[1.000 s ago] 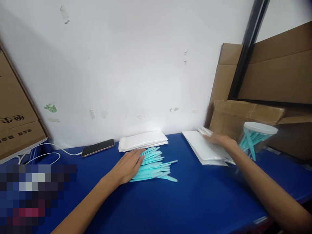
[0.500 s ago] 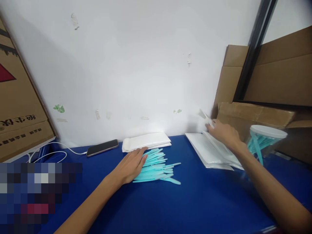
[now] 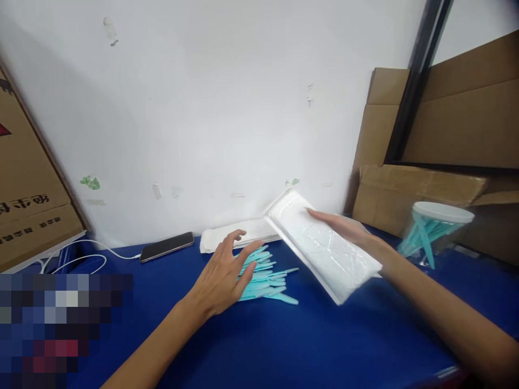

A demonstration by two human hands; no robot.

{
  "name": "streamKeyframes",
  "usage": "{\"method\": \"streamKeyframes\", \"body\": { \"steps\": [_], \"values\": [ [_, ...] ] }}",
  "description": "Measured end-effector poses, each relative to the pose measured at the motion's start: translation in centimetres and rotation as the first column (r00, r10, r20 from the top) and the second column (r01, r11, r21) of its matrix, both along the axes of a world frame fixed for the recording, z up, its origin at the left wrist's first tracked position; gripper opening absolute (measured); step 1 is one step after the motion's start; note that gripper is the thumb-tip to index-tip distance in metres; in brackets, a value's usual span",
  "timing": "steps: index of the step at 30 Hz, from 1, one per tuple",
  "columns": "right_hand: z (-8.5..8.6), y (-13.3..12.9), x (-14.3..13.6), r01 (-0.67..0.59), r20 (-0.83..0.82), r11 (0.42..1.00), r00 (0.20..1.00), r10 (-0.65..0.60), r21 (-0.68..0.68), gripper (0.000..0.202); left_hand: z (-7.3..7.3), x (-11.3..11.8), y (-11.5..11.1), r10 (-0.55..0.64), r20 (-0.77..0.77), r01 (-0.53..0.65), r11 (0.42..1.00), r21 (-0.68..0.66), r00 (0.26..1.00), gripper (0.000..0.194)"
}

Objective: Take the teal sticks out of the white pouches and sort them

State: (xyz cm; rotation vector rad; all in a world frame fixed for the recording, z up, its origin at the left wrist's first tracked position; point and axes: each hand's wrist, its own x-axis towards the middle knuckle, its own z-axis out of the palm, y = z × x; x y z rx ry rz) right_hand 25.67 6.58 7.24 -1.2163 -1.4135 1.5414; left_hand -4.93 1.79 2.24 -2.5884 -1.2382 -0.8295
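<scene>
My right hand [image 3: 344, 227] grips a white padded envelope [image 3: 320, 246] by its far side, thumb on top, holding it tilted above the table. Whether it is a single envelope or more cannot be made out. My left hand [image 3: 223, 273] hovers with fingers spread and bent, holding nothing, at the left end of a pile of slim turquoise plastic sticks [image 3: 270, 281]. The hand hides part of that pile. Behind it, a flat stack of white envelopes [image 3: 227, 235] lies against the wall, partly covered by the held envelope.
A clear tub with a white lid [image 3: 443, 212], holding more turquoise sticks, stands at the right. A phone [image 3: 167, 247] on a white cable [image 3: 121, 253] lies at left. Cardboard boxes [image 3: 417, 186] stand at right, another box [image 3: 36, 178] at left. The blue table [image 3: 259, 346] meets the wall.
My right hand has brought the white envelope up from the right side of the table, leftward toward the middle. My left hand has lifted off the turquoise sticks and spread its fingers.
</scene>
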Motion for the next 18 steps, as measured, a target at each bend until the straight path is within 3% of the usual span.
{"method": "streamKeyframes", "body": {
  "steps": [4,7,9,12,14,16,18],
  "values": [
    [-1.1,-1.5,-2.1,-0.283,-0.174,0.924,0.954,0.243,-0.256,0.048,0.0,0.8,-0.5,-0.088,-0.013,0.089,0.989,0.121,0.996,0.041],
    [-1.5,-2.3,-2.9,-0.392,-0.228,0.877,0.914,0.336,-0.279,0.043,0.3,1.2,-0.6,-0.055,0.16,0.052,0.998,0.025,0.986,0.04],
    [-1.7,-2.4,-3.1,-0.385,-0.214,0.883,0.918,0.335,-0.267,0.041,0.5,1.4,-0.5,-0.01,0.331,0.061,0.988,-0.145,0.944,0.039],
    [-1.9,-1.9,-3.0,-0.381,-0.228,0.883,0.918,0.326,-0.274,0.049,0.5,1.3,0.0,0.082,0.576,0.173,0.911,-0.374,0.813,0.04],
    [-2.0,-1.2,-2.6,-0.361,-0.238,0.895,0.923,0.303,-0.261,0.061,0.3,1.2,0.6,0.148,0.704,0.247,0.87,-0.426,0.695,0.042],
    [-2.1,-0.4,-2.2,-0.261,-0.174,0.947,0.958,0.229,-0.188,0.071,0.0,0.8,1.3,0.206,0.786,0.279,0.858,-0.432,0.582,0.045],
    [-2.1,0.2,-1.9,-0.111,-0.011,0.994,0.994,0.112,0.018,0.074,-0.4,0.4,1.8,0.258,0.834,0.295,0.851,-0.435,0.487,0.05]
  ]
}}
